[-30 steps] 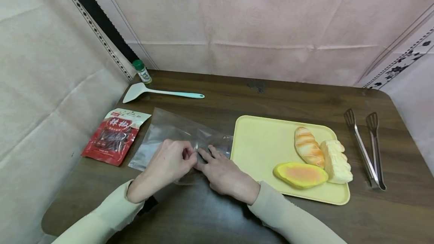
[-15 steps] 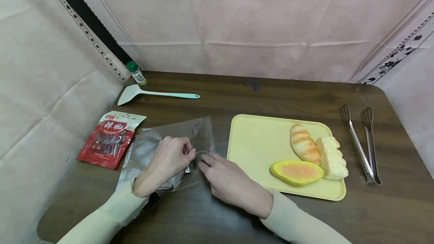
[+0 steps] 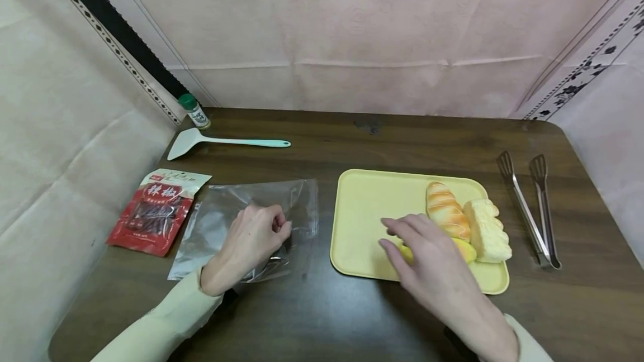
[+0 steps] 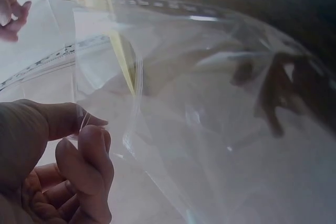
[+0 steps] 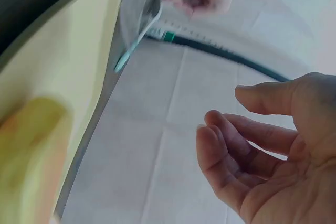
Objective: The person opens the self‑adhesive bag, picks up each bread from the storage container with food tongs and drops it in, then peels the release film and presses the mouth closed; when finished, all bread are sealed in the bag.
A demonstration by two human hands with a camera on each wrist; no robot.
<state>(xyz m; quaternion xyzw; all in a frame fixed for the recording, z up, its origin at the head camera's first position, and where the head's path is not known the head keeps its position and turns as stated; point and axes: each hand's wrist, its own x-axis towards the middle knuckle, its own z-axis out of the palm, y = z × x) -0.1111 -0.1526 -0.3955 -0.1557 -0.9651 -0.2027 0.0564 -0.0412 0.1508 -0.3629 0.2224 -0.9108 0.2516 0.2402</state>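
My left hand (image 3: 253, 242) pinches the edge of a clear zip bag (image 3: 300, 197) between thumb and forefinger. In the left wrist view the bag's film (image 4: 210, 129) spreads out from the pinch, with a seal strip along it. My right hand (image 3: 437, 264) is over the yellow tray (image 3: 369, 205), thumb and fingers apart, holding nothing. Under it a yellow oval piece with an orange middle, like half a mango (image 3: 465, 250), is partly hidden. Behind that piece lie a striped bread roll (image 3: 448, 211) and a pale lumpy loaf (image 3: 487, 230).
Left of the bag lies a red chili packet (image 3: 156, 211). A mint spatula (image 3: 241, 142) and a green-capped bottle (image 3: 194, 110) are at the back left. Metal tongs (image 3: 528, 211) lie right of the tray. Cloth walls (image 3: 352, 38) border the table.
My right hand has left the bag and moved right, over the tray. My left hand keeps its pinch on the bag, which now lies turned and flatter. The head view has shifted slightly.
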